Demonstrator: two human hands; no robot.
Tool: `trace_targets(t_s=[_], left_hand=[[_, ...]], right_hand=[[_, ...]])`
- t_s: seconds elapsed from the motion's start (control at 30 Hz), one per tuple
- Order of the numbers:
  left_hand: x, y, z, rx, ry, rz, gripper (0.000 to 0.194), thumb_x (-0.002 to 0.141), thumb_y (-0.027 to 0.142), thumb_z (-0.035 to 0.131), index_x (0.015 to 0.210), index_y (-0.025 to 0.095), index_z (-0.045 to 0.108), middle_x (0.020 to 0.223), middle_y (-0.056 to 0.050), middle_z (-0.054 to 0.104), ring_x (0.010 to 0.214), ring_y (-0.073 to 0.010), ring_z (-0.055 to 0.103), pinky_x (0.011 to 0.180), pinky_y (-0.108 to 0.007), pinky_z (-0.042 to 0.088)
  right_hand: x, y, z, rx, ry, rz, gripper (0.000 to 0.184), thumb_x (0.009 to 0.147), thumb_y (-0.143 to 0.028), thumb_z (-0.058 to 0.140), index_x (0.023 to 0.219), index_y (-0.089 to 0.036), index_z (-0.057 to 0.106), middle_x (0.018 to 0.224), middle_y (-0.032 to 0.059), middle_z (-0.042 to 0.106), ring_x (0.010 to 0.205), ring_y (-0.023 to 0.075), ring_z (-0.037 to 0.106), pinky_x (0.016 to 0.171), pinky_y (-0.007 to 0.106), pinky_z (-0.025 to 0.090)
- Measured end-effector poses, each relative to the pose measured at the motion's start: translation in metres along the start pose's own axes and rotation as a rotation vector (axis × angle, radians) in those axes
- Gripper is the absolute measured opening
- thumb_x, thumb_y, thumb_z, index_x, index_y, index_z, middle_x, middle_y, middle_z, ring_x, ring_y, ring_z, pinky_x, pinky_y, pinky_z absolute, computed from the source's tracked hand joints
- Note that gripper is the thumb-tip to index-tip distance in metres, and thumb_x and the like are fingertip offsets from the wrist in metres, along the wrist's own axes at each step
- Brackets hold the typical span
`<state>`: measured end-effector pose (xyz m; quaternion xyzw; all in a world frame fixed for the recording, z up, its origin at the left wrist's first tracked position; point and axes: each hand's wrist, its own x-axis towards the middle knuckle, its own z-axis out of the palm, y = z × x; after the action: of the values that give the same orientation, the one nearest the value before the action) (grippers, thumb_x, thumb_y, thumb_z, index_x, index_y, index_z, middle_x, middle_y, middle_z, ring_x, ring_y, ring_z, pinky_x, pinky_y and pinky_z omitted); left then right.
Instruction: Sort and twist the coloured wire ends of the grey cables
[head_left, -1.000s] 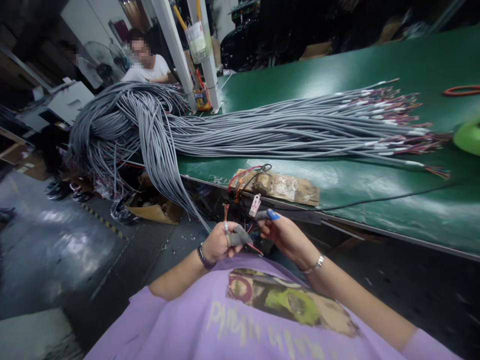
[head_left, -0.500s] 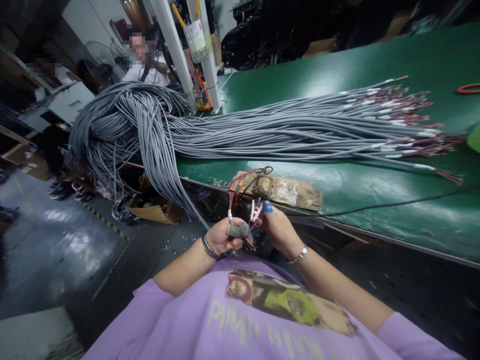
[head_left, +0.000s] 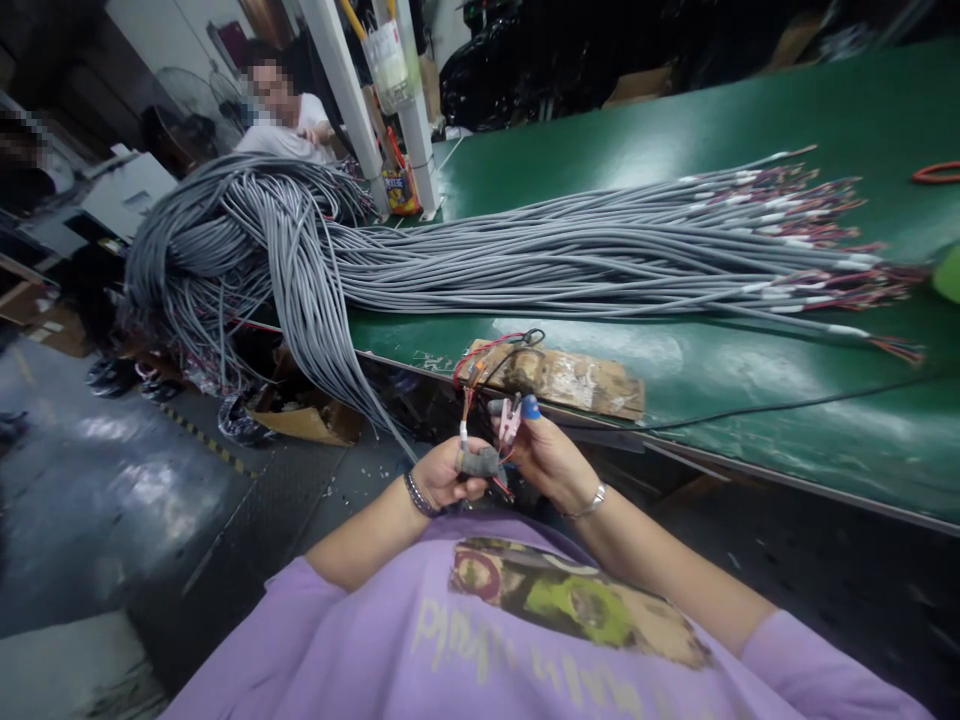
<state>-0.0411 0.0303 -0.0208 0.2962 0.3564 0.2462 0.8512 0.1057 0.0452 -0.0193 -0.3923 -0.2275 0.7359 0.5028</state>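
My left hand [head_left: 448, 476] is closed around the end of a grey cable [head_left: 463, 442], held just past the table's front edge. Grey wrapping covers its thumb. Thin coloured wires [head_left: 468, 402] rise from the cable's white-sleeved end, and red wire tips poke out below the thumb. Close on the right, my right hand [head_left: 556, 462], with blue tape on the thumb, pinches a pale pink clothespin-like clip [head_left: 509, 422]. The clip is beside the wires; whether its jaws grip one I cannot tell.
On the green table [head_left: 750, 390] lies a long bundle of grey cables [head_left: 525, 262], draping over the left edge. A worn wooden board [head_left: 592, 385] sits at the front edge. White posts [head_left: 352, 110] stand behind. A person [head_left: 289, 125] sits at the back left.
The clip in my right hand has moved slightly left and tilted. My left hand has barely moved. At the back, the person has shifted, with an arm now across the front.
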Motion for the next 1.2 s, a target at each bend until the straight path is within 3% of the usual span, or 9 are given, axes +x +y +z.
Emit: trace_targets(t_s=[0.27, 0.43, 0.83, 1.07, 1.2], left_hand=[[0.000, 0.000, 0.002, 0.000, -0.012, 0.006, 0.034, 0.049, 0.035, 0.082, 0.060, 0.014, 0.058, 0.033, 0.004, 0.045, 0.023, -0.0039, 0.028, 0.028, -0.017, 0.014], [-0.001, 0.000, 0.001, -0.001, -0.023, 0.007, 0.033, 0.049, 0.034, 0.082, 0.059, 0.014, 0.057, 0.033, 0.004, 0.046, 0.024, -0.0039, 0.029, 0.029, -0.017, 0.015], [0.002, -0.002, 0.000, -0.008, -0.025, -0.005, 0.032, 0.051, 0.034, 0.081, 0.060, 0.013, 0.058, 0.034, 0.004, 0.047, 0.023, -0.0033, 0.028, 0.029, -0.016, 0.016], [-0.003, -0.004, 0.003, 0.012, -0.004, 0.047, 0.037, 0.050, 0.039, 0.083, 0.061, 0.013, 0.059, 0.034, 0.004, 0.047, 0.024, -0.0036, 0.030, 0.028, -0.017, 0.016], [-0.013, -0.010, 0.012, 0.115, 0.112, 0.128, 0.043, 0.051, 0.049, 0.082, 0.061, 0.013, 0.061, 0.037, 0.003, 0.050, 0.024, -0.0047, 0.034, 0.026, -0.018, 0.015]], right_hand=[[-0.001, -0.002, 0.002, 0.053, 0.018, 0.054, 0.049, 0.051, -0.065, 0.080, 0.068, -0.021, 0.067, 0.063, 0.0000, 0.061, 0.056, 0.0131, 0.051, 0.052, 0.026, 0.042], [-0.003, -0.002, 0.002, 0.080, -0.014, 0.087, 0.048, 0.057, -0.068, 0.074, 0.067, -0.022, 0.067, 0.065, 0.0005, 0.062, 0.059, 0.0144, 0.053, 0.052, 0.025, 0.041], [0.000, 0.000, 0.001, 0.125, -0.007, 0.021, 0.039, 0.052, -0.053, 0.085, 0.066, -0.020, 0.070, 0.058, -0.0008, 0.063, 0.054, 0.0119, 0.051, 0.054, 0.025, 0.043], [-0.002, 0.004, -0.009, 0.191, -0.134, 0.114, 0.046, 0.058, -0.062, 0.078, 0.075, -0.020, 0.072, 0.066, 0.0005, 0.066, 0.057, 0.0115, 0.055, 0.052, 0.023, 0.043], [-0.004, 0.003, -0.016, 0.177, -0.207, 0.128, 0.046, 0.061, -0.063, 0.075, 0.079, -0.021, 0.072, 0.068, 0.0004, 0.066, 0.056, 0.0107, 0.053, 0.053, 0.023, 0.044]])
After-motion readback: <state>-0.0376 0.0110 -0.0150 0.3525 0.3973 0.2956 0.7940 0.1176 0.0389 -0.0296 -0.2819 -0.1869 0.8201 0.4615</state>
